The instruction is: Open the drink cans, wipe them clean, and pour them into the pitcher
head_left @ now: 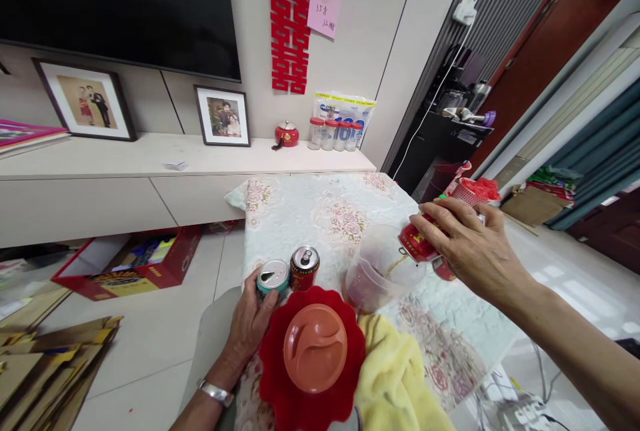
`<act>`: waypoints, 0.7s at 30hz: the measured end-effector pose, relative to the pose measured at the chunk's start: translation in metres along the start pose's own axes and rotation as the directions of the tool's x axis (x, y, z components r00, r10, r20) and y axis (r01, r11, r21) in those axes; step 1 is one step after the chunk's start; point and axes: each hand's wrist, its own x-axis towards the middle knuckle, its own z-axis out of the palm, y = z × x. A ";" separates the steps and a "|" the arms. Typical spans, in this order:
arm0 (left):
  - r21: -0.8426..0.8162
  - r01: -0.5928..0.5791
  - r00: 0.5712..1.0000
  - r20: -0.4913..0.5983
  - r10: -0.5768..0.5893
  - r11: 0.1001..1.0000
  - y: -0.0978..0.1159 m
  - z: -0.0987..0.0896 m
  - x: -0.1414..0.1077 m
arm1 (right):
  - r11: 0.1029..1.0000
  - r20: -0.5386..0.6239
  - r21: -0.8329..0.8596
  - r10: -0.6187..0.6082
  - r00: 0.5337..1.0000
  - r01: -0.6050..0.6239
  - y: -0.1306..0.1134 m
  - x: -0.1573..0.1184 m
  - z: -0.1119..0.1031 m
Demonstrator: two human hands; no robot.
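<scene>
My right hand (467, 244) grips a red drink can (418, 241), tilted over a translucent plastic tub (365, 277). A thin brownish stream runs from the can's mouth into the tub, where some liquid shows through the wall. Beneath my right hand, another red can (444, 269) is partly hidden. My left hand (253, 317) is wrapped round an opened teal can (273, 276) standing on the table. Beside it stands a dark red can (305, 268). Nearer me lies a red scalloped tray (273, 357) with an orange divided dish (315, 351) in its middle.
A yellow cloth (400, 377) lies right of the tray on the flowered tablecloth (295, 217). Behind the table runs a white cabinet (200, 164) with lidded jars (330, 136). Flattened cardboard (45, 364) and a red box (125, 267) sit on the floor at left.
</scene>
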 end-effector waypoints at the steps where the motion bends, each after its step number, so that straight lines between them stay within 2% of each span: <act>1: 0.000 0.002 1.000 0.000 -0.002 1.000 0.000 0.000 0.000 | 1.000 0.002 -0.001 0.002 1.000 -0.002 0.000 0.000 -0.001; 10: -0.004 0.018 1.000 0.020 -0.018 1.000 0.004 -0.001 0.000 | 0.998 -0.051 -0.069 -0.008 0.999 0.004 -0.003 0.004 -0.003; 21: -0.011 0.023 0.999 0.042 -0.023 1.000 0.004 -0.002 0.000 | 0.999 -0.002 -0.032 -0.001 1.000 0.001 -0.008 0.006 -0.005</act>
